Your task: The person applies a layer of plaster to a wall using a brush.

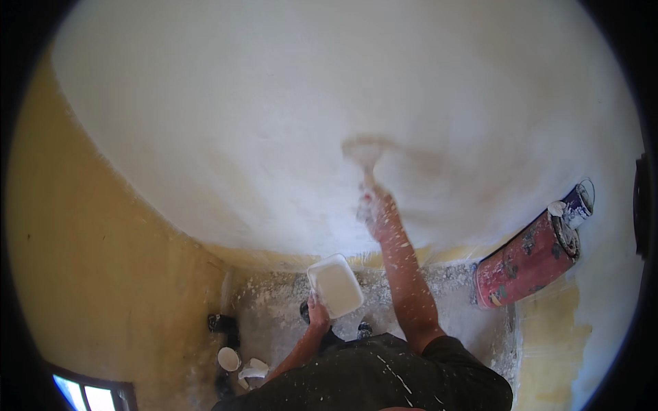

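With its fingers wrapped round the handle, my right hand (377, 211) holds a wide paintbrush (368, 152) up at the wall (260, 123). Motion smears the brush, so I cannot tell whether its bristles touch the surface. White paint spots cover my right forearm. Lower down, in front of my body, my left hand (318, 312) grips a rectangular white tub (336, 285) by its near left side. Whitish paint appears to lie inside it. The wall before me is mostly white, with a yellowish strip along its bottom edge.
A worn red drum (528, 264) stands at the right, with a blue paint can (577, 205) on top. The left wall (103, 274) is yellow. Down on the left are a round white-topped container (229, 359) and a crumpled white item (254, 368). Paint splatters the floor (274, 291).
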Available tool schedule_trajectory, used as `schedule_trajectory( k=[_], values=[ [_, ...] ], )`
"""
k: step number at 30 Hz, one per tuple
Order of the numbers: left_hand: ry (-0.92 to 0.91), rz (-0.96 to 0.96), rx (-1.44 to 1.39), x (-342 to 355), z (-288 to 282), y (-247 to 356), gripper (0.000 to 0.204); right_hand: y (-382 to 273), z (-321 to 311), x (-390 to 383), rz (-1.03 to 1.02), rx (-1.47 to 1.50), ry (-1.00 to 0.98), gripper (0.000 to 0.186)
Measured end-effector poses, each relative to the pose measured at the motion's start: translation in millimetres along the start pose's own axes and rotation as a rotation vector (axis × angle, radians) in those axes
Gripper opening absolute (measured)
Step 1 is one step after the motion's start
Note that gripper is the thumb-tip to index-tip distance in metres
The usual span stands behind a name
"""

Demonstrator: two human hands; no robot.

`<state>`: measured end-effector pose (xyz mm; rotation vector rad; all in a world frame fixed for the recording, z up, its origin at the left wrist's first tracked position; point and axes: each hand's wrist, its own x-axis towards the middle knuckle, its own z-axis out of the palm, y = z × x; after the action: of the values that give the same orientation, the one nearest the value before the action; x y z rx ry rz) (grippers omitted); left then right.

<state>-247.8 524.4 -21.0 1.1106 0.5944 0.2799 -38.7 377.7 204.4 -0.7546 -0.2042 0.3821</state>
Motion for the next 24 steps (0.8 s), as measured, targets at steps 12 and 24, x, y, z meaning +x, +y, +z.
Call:
schedule_trajectory(
  k=[12, 24],
  values=[
    [-0.006, 0.119, -0.038, -4.2, -2.9, 18.0, 0.044, 60.7, -59.2, 4.0, -0.193, -0.389, 0.353, 0.035],
    [-0.216, 0.158, -0.076, 93.3, -87.4, 22.5, 0.043, 123.9, -25.7, 35.0, 0.171, -0.236, 0.287, 0.027]
  ],
)
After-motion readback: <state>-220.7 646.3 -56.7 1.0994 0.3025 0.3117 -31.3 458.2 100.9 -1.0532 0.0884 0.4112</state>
